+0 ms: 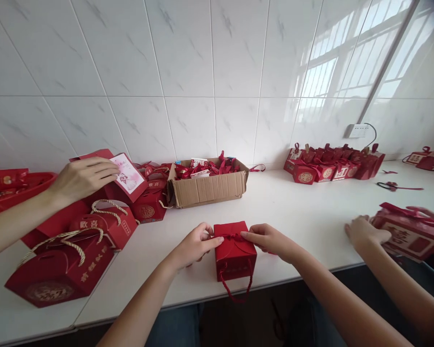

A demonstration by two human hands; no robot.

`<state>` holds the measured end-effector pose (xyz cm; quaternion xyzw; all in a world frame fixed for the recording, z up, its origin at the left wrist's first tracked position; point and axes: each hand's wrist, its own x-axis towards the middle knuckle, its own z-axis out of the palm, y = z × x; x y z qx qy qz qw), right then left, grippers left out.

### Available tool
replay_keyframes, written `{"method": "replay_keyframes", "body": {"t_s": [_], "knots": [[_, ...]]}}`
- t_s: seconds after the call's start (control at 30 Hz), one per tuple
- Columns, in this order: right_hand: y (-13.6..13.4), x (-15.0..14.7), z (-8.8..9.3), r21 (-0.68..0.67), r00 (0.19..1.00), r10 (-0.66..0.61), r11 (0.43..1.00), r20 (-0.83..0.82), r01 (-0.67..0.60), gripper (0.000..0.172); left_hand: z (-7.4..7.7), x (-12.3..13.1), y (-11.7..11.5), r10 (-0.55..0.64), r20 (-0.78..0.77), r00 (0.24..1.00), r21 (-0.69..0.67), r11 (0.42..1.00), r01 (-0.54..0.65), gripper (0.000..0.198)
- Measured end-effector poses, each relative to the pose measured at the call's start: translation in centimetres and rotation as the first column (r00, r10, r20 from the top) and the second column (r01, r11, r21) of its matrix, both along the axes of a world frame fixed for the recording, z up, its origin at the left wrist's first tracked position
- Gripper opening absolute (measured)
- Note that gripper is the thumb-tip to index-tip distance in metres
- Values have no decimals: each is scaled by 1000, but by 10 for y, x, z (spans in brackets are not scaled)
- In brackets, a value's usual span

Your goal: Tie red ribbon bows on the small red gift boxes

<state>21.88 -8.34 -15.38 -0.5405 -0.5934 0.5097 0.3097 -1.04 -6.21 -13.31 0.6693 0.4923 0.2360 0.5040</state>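
Observation:
A small red box [236, 255] stands near the table's front edge, a red ribbon [233, 237] across its top and a red cord handle hanging over the edge. From the left, my left hand [198, 245] pinches the ribbon between thumb and fingers at the box's top edge. My right hand [265, 241] pinches the ribbon's other side. The two hands are a little apart, with the ribbon's knot between them.
A cardboard box [210, 188] of ribbons and tags stands behind. Red gift boxes [60, 270] and another person's hand [90, 176] are at left. At right, another person's hand [365, 233] touches a red box [408, 231]; more red boxes [329, 166] line the wall.

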Motion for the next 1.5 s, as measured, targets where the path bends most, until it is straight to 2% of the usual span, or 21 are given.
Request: {"method": "replay_keyframes", "body": {"t_s": [0.07, 0.13, 0.27, 0.37, 0.43, 0.53, 0.63, 0.77, 0.87, 0.93, 1.07, 1.13, 1.23, 1.3, 1.4, 1.5], "knots": [[1, 2, 2, 1, 1000, 8, 1000, 3, -8, 48, -1, -2, 1, -42, -3, 999, -30, 999, 42, 34], [1, 5, 3, 19, 1000, -3, 1000, -16, 3, 47, -3, -5, 4, -61, 20, 998, 10, 998, 61, 38], [-1, 14, 3, 58, 996, -57, 996, -66, 61, 44, -8, -11, 8, -10, 3, 1000, 54, 999, 9, 42], [-2, 21, 1, 66, 993, -40, 997, -113, 48, 42, -7, -11, 7, 29, -44, 999, 81, 996, -25, 44], [-3, 25, 0, 39, 976, -5, 999, -216, 14, 39, -4, -10, 5, 42, -56, 998, 126, 991, -34, 43], [-5, 28, 4, 14, 903, 50, 999, -426, -49, 31, 4, -9, 2, 62, -80, 995, 224, 974, -43, 38], [-6, 26, 14, 58, 850, 93, 996, -518, -73, 21, 12, -7, 1, 71, -115, 991, 329, 944, -29, 35], [-7, 11, 28, 151, 872, 129, 986, -472, -64, 21, 23, 4, -3, 6, -108, 994, 478, 877, 47, 26], [-7, -1, 35, 204, 877, 211, 970, -431, -133, 26, 29, 20, -7, -17, -51, 999, 530, 847, 41, 20], [-9, -7, 37, 214, 882, 224, 966, -415, -145, 26, 30, 30, -9, 10, -31, 999, 578, 816, 10, 14], [-10, -16, 34, 216, 923, 149, 974, -354, -74, 31, 28, 39, -9, 91, -13, 996, 670, 740, -59, 12], [-10, -20, 31, 234, 956, 114, 971, -271, -49, 31, 29, 37, -9, 81, 2, 997, 657, 751, -62, 12], [-10, -25, 25, 256, 986, 12, 966, -164, 31, 34, 29, 27, -10, 17, 6, 1000, 574, 819, -18, 10], [-10, -27, 22, 248, 988, -42, 966, -146, 78, 35, 25, 19, -9, 46, 12, 999, 510, 859, -46, 16], [-9, -29, 19, 280, 987, -39, 956, -155, 82, 32, 10, 7, -5, 160, 25, 987, 388, 908, -157, 23], [-8, -32, 18, 386, 992, -16, 920, -127, 64, 24, -7, -2, 0, 107, 16, 994, 162, 981, -109, 34]]}}
